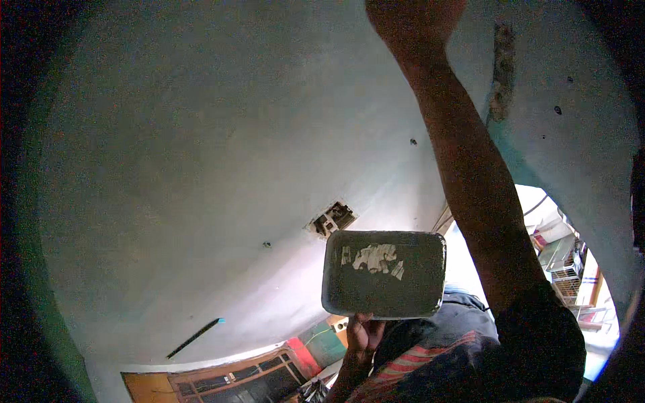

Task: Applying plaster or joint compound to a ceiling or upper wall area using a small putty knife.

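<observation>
My left hand (pixel 363 334) is closed on the near edge of a dark grey rectangular tray (pixel 420 285) with rounded corners. Pale smears of a paste-like material (pixel 376 258) lie on the tray. My right arm stretches up along the wall, and only the wrist and back part of my right hand (pixel 418 20) come into view. Its fingers are cut off by the upper edge, so what they hold, if anything, is hidden. Close to the far left corner of the tray, a recessed electrical box (pixel 332 217) sits in the pale wall (pixel 201 154).
A rough chiselled strip (pixel 502 70) and small holes mark the wall at the upper right. Lower left, a dark narrow slot (pixel 195 338) runs above a wooden-framed window (pixel 238 383). Through a bright opening at the right, a white wire rack (pixel 568 279) and stacked items show.
</observation>
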The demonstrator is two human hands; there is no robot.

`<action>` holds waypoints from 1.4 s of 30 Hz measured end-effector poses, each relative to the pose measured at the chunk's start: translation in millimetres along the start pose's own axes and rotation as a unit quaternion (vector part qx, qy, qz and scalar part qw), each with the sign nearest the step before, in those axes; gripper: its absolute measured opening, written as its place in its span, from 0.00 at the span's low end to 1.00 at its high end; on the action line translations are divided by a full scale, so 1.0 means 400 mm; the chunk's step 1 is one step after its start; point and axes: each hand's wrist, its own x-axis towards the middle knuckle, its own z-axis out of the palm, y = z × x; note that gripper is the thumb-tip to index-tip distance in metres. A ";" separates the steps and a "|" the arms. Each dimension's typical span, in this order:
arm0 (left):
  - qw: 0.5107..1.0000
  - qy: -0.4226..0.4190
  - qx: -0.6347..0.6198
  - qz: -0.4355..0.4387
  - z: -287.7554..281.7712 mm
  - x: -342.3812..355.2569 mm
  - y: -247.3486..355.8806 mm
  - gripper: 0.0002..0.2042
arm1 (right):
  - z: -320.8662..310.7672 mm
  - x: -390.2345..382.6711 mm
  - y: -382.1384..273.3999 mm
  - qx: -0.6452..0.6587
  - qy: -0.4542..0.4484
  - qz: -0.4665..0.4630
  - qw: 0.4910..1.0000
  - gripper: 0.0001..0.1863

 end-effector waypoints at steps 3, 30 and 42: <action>0.989 0.123 0.085 -0.020 -0.020 0.006 0.009 0.10 | -0.015 0.005 -0.010 0.056 0.007 0.067 0.996 0.08; 0.972 -0.003 0.146 -0.182 0.007 0.153 -0.039 0.26 | -0.819 -0.335 -0.116 0.003 -0.248 0.597 0.763 0.17; 0.968 -0.013 0.098 -0.232 0.031 0.243 -0.140 0.15 | -0.908 -0.316 -0.160 -0.165 -0.291 0.435 0.836 0.11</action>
